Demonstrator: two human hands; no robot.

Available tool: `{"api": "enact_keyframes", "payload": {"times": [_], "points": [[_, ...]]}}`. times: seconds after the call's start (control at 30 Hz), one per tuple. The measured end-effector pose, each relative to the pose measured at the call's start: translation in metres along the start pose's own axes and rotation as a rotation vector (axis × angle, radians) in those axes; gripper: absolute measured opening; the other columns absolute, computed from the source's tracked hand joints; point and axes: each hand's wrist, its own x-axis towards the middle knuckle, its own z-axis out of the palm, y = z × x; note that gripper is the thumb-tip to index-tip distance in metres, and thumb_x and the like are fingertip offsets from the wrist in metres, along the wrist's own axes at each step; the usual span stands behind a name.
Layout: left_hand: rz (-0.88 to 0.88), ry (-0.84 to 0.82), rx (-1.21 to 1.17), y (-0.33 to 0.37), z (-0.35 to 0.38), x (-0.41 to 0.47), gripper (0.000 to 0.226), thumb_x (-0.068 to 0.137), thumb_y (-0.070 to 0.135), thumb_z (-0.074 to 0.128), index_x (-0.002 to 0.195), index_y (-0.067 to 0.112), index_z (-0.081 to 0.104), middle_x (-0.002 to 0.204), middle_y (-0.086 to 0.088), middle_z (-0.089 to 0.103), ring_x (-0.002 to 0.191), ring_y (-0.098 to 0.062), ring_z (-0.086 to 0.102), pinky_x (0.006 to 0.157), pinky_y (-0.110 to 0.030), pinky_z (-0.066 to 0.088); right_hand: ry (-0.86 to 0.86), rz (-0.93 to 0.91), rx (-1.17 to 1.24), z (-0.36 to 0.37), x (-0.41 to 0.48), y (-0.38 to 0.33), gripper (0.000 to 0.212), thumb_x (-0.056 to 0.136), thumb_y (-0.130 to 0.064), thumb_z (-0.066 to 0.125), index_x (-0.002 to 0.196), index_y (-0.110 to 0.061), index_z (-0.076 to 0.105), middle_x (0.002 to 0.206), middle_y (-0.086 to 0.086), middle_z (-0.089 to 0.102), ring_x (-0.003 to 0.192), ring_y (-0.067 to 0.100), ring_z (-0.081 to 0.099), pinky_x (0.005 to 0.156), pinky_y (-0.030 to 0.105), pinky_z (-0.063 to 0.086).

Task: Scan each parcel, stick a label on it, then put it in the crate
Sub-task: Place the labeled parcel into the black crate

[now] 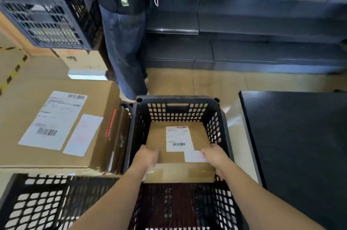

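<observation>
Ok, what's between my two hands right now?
The labelled cardboard parcel, gripped by left hand and right hand in the crate, in the head view.

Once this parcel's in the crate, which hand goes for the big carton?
Left, probably. The left hand grips the parcel nearest the carton; the right hand is across the crate.

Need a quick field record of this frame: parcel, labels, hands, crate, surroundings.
parcel: cardboard parcel within the crate walls; contact with the bottom unclear
labels: white barcode label and smaller slip on its top face
left hand: left hand grips the left edge
right hand: right hand grips the right edge
crate: black perforated crate
nearby: larger labelled box to the left; black table to the right; another person standing beyond
</observation>
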Motion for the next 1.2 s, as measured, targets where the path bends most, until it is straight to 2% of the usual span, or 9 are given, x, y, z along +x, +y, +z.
{"api": "enact_keyframes", "payload": {"times": [0.07,0.2,0.33,0.47,0.63,0.83,0.93,1.07,1.2], "points": [[-0.030,0.008,-0.018,-0.007,0.008,0.019,0.051,0.092,0.040,0.057,0.132,0.011,0.045,0.112,-0.008,0.060,0.096,-0.030,0.061,0.086,-0.039,0.053,0.016,-0.005,0.045,0.010,0.014,0.007,0.035,0.092,-0.016,0.055,0.127,-0.013,0.058,0.110,0.008,0.069,0.098,0.029,0.068,0.079,0.037,0.059],[-0.010,0.047,-0.047,-0.022,0.028,0.046,0.046,0.094,0.034,0.057,0.134,0.014,0.047,0.113,-0.006,0.064,0.098,-0.026,0.063,0.083,-0.036,0.053,0.058,-0.008,0.074,0.025,0.044,0.028,0.041,0.091,-0.023,0.055,0.132,-0.028,0.059,0.111,-0.001,0.070,0.102,0.025,0.067,0.094,0.048,0.058],[0.045,0.093,-0.073,-0.042,0.044,0.065,0.050,0.097,0.040,0.057,0.143,0.024,0.045,0.127,-0.003,0.062,0.110,-0.026,0.061,0.092,-0.037,0.050,0.124,-0.063,0.001,0.029,0.060,0.038,0.040,0.098,-0.027,0.058,0.135,-0.041,0.057,0.113,-0.010,0.067,0.100,0.016,0.064,0.090,0.038,0.057],[0.106,0.100,-0.037,-0.066,0.060,0.082,0.058,0.098,0.038,0.058,0.150,0.019,0.039,0.136,-0.007,0.058,0.117,-0.027,0.059,0.102,-0.047,0.050,0.146,-0.140,-0.180,0.037,0.083,0.055,0.046,0.102,-0.028,0.056,0.147,-0.032,0.049,0.129,-0.006,0.064,0.106,0.015,0.063,0.077,0.025,0.051],[0.143,0.139,-0.020,-0.080,0.077,0.089,0.057,0.099,0.033,0.058,0.148,0.012,0.037,0.136,-0.010,0.056,0.121,-0.029,0.056,0.104,-0.046,0.048,0.180,-0.157,-0.283,0.048,0.105,0.071,0.058,0.104,-0.026,0.053,0.158,-0.020,0.034,0.142,0.002,0.059,0.127,0.023,0.059,0.106,0.036,0.050],[0.079,0.147,-0.031,-0.070,0.077,0.093,0.068,0.096,0.026,0.064,0.151,0.003,0.030,0.139,-0.018,0.054,0.123,-0.036,0.055,0.102,-0.045,0.049,0.202,-0.157,-0.319,0.051,0.102,0.066,0.072,0.103,-0.022,0.056,0.164,-0.021,0.017,0.151,0.004,0.050,0.135,0.025,0.053,0.108,0.036,0.046],[0.112,0.143,0.026,-0.052,0.067,0.075,0.066,0.091,0.022,0.068,0.143,-0.002,0.036,0.136,-0.021,0.054,0.120,-0.037,0.056,0.100,-0.045,0.050,0.218,-0.224,-0.400,0.050,0.081,0.053,0.064,0.098,-0.018,0.060,0.156,-0.024,0.033,0.148,0.001,0.051,0.127,0.025,0.057,0.104,0.038,0.053],[0.281,0.133,0.318,-0.003,0.033,0.021,0.055,0.092,0.033,0.066,0.136,0.008,0.048,0.132,-0.015,0.054,0.117,-0.033,0.056,0.098,-0.044,0.050,0.161,-0.380,-0.553,0.041,0.018,0.009,0.054,0.095,-0.030,0.065,0.146,-0.025,0.047,0.142,0.000,0.053,0.116,0.023,0.063,0.092,0.038,0.059],[0.472,0.150,0.509,0.076,-0.019,-0.053,0.044,0.095,0.024,0.061,0.138,0.015,0.052,0.139,-0.008,0.052,0.121,-0.029,0.056,0.098,-0.041,0.050,0.183,-0.605,-0.684,0.015,-0.073,-0.066,0.057,0.096,-0.041,0.063,0.148,-0.028,0.045,0.150,0.003,0.047,0.129,0.027,0.054,0.103,0.046,0.052]]}}
